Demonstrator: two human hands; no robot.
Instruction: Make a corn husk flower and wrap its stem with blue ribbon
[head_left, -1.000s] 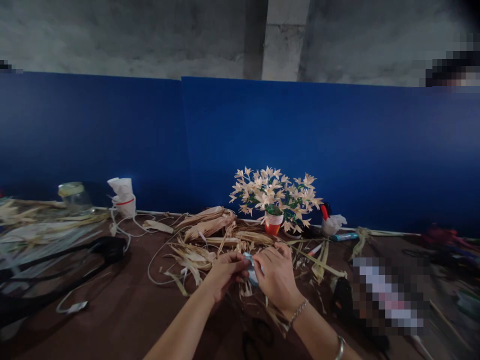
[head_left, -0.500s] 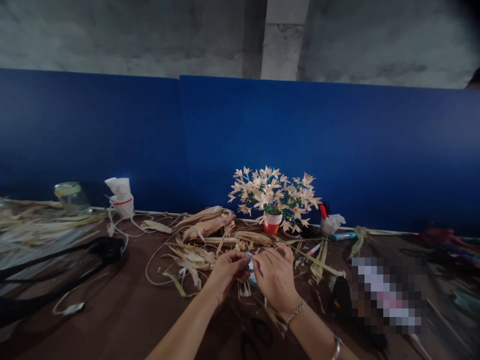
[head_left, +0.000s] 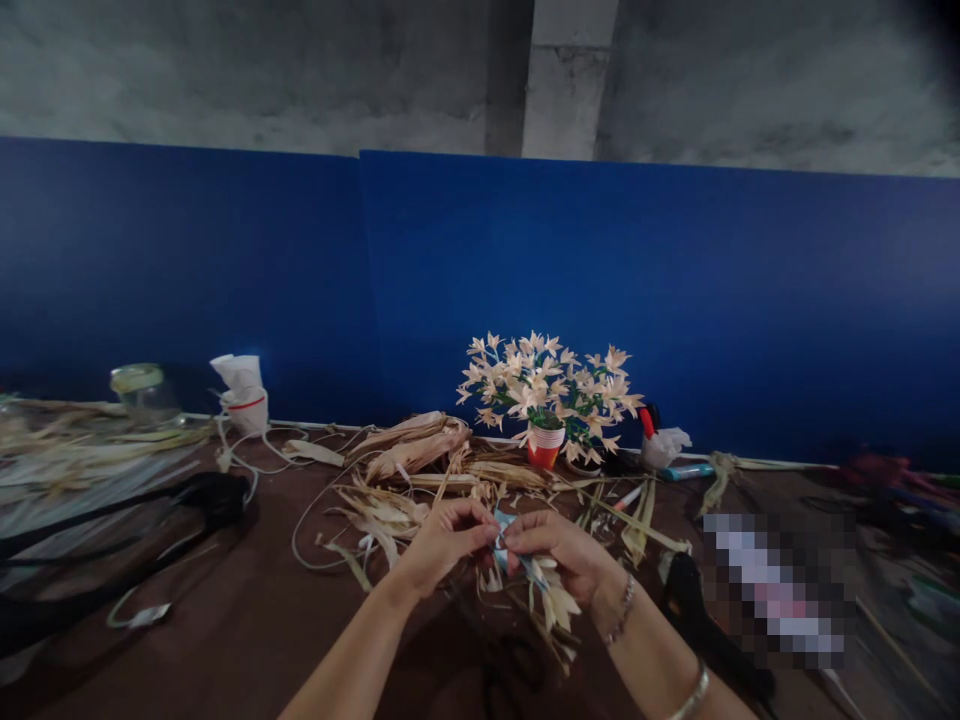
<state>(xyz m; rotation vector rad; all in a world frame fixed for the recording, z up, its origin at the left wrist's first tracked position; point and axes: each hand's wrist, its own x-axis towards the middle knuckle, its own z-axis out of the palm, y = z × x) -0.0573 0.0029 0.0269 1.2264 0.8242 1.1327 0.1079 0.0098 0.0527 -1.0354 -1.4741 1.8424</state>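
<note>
Close together in front of me, my left hand (head_left: pixel 456 535) and my right hand (head_left: pixel 566 548) pinch fingertip to fingertip. Between them is a light blue strip (head_left: pixel 504 519), paper-like, partly hidden by the fingers. Below my right hand hangs a pale husk flower (head_left: pixel 558 604), petals pointing down and right, with light blue at its base. Whether its stem reaches both pinches cannot be made out. Dry corn husks (head_left: pixel 420 455) lie just beyond. A potted bunch of husk flowers (head_left: pixel 544 385) stands behind in a red and white cup (head_left: pixel 544 447).
Dark scissors (head_left: pixel 514 665) lie below my hands. A black glue gun-like tool (head_left: pixel 694 600) rests at right, near a blurred-out object (head_left: pixel 776 590). White cords (head_left: pixel 296 535) cross the left side. Further left are a glass jar (head_left: pixel 146 395) and a white cup (head_left: pixel 246 410). A blue panel (head_left: pixel 420 270) stands behind.
My right hand has turned and drawn slightly right, its fingers now in a pinch. The husk flower, hidden before, now shows below it. My left hand has shifted only slightly.
</note>
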